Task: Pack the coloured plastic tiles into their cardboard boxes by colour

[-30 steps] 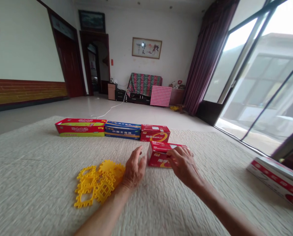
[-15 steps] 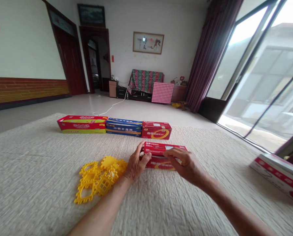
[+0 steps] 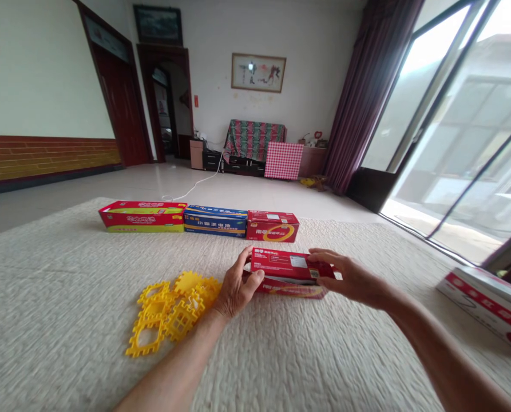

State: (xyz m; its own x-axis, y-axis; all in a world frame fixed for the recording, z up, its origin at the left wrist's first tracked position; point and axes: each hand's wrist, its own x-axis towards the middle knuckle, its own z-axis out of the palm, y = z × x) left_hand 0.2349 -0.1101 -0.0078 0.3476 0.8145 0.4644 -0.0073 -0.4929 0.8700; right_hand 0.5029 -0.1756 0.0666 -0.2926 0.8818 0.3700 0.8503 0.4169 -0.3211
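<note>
A small red box (image 3: 287, 269) lies on the cream textured mat (image 3: 66, 297) in front of me, its lid flap lifted a little. My left hand (image 3: 237, 284) grips its left end, thumb on top. My right hand (image 3: 347, 277) holds its right end, fingers over the lid. Just left of my left hand lies a pile of yellow plastic puzzle tiles (image 3: 171, 312).
Farther back on the mat stand three boxes in a row: a long red-and-yellow one (image 3: 142, 216), a blue one (image 3: 215, 221) and a short red one (image 3: 272, 226). Another red-and-white box (image 3: 487, 306) lies at the right edge. Glass doors fill the right side.
The red box was turned so its long side faces me. My left hand took hold of its left end, my right hand slid to the right end, and the lid lifted slightly.
</note>
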